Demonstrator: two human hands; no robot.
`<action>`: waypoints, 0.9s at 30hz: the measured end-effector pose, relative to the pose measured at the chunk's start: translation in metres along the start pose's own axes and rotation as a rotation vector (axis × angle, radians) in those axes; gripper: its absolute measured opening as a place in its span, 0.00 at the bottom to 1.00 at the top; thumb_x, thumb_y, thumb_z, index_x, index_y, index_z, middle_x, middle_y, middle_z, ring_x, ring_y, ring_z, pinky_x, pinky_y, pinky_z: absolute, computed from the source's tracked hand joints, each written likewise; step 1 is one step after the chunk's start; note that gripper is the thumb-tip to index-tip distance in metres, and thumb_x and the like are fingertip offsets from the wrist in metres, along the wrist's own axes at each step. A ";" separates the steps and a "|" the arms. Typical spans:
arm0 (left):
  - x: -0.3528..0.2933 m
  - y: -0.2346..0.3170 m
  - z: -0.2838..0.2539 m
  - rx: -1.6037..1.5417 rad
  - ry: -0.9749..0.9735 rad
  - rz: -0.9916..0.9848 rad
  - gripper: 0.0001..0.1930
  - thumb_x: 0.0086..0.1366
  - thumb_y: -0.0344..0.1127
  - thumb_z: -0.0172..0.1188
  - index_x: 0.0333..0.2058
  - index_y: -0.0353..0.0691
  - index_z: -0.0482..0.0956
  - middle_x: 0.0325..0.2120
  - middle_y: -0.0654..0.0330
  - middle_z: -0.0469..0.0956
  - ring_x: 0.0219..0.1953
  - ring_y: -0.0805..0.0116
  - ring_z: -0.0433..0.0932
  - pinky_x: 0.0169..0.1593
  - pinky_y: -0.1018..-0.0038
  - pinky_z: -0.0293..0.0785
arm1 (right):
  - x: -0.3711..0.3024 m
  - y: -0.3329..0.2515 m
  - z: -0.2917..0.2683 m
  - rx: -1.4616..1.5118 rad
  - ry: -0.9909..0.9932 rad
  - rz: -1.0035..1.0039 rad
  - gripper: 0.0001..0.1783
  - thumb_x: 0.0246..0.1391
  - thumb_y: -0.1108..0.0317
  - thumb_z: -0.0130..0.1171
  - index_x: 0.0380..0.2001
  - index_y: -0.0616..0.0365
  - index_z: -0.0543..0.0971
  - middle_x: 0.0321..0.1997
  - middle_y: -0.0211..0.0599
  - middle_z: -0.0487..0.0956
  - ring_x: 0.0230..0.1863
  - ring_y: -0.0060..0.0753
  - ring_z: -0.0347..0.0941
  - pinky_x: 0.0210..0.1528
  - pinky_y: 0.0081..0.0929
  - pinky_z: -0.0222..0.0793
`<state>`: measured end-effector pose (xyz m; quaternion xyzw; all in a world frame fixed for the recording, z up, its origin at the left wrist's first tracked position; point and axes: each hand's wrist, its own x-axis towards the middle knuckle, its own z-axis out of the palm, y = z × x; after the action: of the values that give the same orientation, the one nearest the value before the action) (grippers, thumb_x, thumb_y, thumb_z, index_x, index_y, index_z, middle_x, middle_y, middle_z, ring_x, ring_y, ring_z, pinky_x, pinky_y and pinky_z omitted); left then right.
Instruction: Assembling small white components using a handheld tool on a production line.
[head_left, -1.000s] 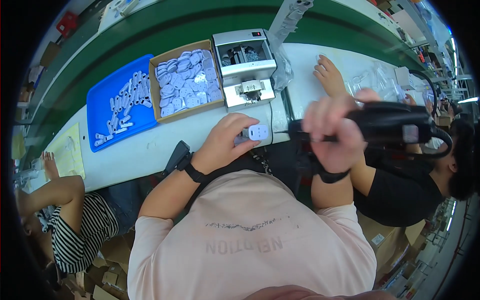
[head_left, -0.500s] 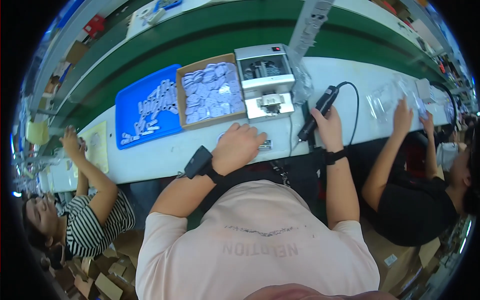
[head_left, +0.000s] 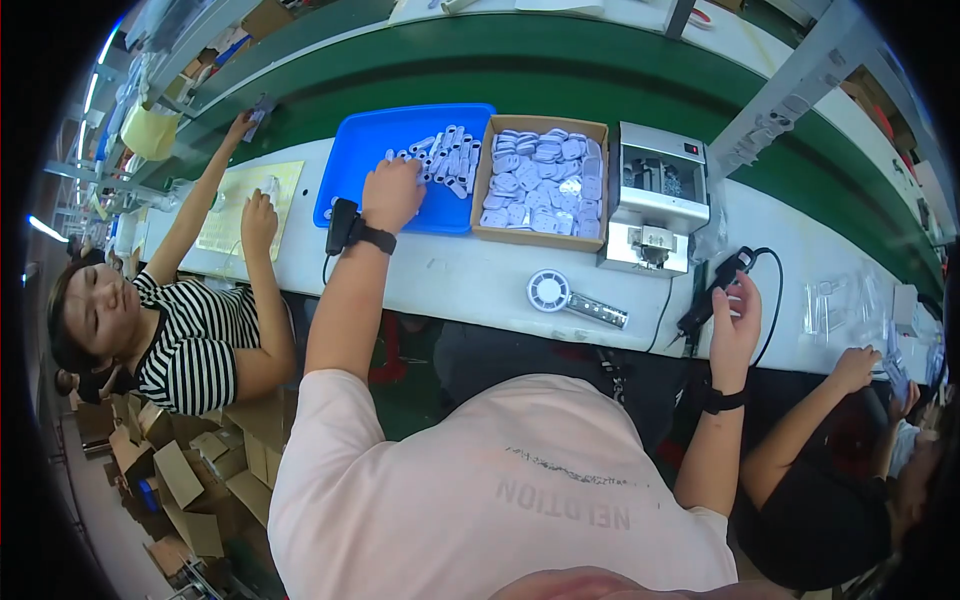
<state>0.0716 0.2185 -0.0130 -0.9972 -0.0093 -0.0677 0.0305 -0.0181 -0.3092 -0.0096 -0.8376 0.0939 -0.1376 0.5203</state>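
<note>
My left hand reaches into the blue tray, over small white elongated parts with dark ends. Its fingertips are hidden, so whether it grips one does not show. My right hand is beside a black electric screwdriver on the bench, thumb and fingers apart, fingertips at the tool's side. Between my hands lies a small handheld fan, its round white head to the left and its handle showing metallic inner parts.
A cardboard box of white-lilac plastic pieces adjoins the tray, with a grey machine to its right. Clear plastic bags lie farther right. One co-worker sits at left, another at right. The screwdriver's cable loops beside my right hand.
My left hand has moved off the fan and leftward into the blue tray, uncovering the fan. My right hand has loosened from the screwdriver. The view has swung left.
</note>
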 end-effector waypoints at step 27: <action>-0.085 0.163 -0.058 -1.211 -0.106 0.466 0.20 0.62 0.28 0.70 0.54 0.40 0.81 0.51 0.52 0.82 0.54 0.50 0.79 0.58 0.61 0.75 | -0.027 -0.081 0.072 -0.200 -0.616 -0.546 0.14 0.58 0.69 0.71 0.46 0.60 0.85 0.39 0.40 0.84 0.37 0.42 0.81 0.40 0.32 0.78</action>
<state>-0.0166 0.0509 0.0231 -0.8158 0.2454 -0.0033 -0.5237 -0.0192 -0.2045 0.0295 -0.8801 -0.2784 -0.0037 0.3845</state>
